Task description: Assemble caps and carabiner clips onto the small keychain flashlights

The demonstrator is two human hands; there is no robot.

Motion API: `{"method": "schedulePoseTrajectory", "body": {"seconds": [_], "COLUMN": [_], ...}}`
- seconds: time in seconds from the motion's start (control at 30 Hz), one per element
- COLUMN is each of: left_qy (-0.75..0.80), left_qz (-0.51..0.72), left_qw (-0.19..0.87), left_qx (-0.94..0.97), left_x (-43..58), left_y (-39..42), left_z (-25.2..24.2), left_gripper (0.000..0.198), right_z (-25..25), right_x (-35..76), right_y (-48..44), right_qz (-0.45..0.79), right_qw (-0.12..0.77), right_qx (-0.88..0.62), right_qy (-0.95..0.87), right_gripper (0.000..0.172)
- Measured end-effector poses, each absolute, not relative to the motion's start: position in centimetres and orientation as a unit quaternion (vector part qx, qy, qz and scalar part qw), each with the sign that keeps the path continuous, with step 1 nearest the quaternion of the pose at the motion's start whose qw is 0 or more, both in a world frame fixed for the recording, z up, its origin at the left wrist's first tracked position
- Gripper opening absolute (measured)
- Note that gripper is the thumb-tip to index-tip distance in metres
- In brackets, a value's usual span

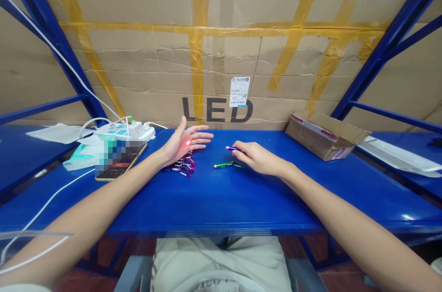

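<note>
Two hands: right hand [258,157] grips purple pen light [232,148] by barrel, light, stiff, slick; left hand [184,143] open, red dot on palm.

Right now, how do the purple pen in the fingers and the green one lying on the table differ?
The purple pen is pinched in the right hand; the green pen lies loose on the blue table, just beside that hand. The purple one sits farther from the camera, mostly hidden by fingers; the green one shows nearly whole. Both look slim, metallic and alike in shape.
</note>
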State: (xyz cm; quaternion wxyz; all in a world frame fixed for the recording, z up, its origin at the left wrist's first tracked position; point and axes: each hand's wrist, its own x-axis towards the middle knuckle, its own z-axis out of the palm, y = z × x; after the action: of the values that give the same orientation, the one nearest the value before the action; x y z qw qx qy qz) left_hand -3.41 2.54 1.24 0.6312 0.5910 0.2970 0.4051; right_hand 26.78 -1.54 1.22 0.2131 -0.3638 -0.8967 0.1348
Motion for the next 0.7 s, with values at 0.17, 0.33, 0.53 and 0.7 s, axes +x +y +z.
{"method": "schedulePoseTrajectory", "body": {"seconds": [0.17,0.33,0.53,0.7], "left_qy": [0.292,0.317,0.335,0.314], "left_qz": [0.424,0.448,0.387,0.362], "left_qw": [0.625,0.547,0.319,0.264], "left_qx": [0.587,0.632,0.798,0.837], "left_x": [-3.0,-2.2,-1.2,-0.6], "left_y": [2.1,1.6,0.1,-1.2], "left_z": [1.6,1.4,0.2,0.3], "left_gripper": [0.096,0.082,0.045,0.034], "right_z": [1.2,1.2,0.8,0.4], "right_x": [26.7,26.4,25.6,25.2], "right_y": [-1.6,-1.9,-2.3,-2.4], "right_qz": [0.133,0.144,0.147,0.152], "right_qw": [0.220,0.217,0.205,0.202], "right_qx": [-0.360,-0.352,-0.338,-0.337], "right_qy": [-0.897,-0.899,-0.907,-0.907], "right_gripper": [0.028,0.029,0.026,0.023]}}
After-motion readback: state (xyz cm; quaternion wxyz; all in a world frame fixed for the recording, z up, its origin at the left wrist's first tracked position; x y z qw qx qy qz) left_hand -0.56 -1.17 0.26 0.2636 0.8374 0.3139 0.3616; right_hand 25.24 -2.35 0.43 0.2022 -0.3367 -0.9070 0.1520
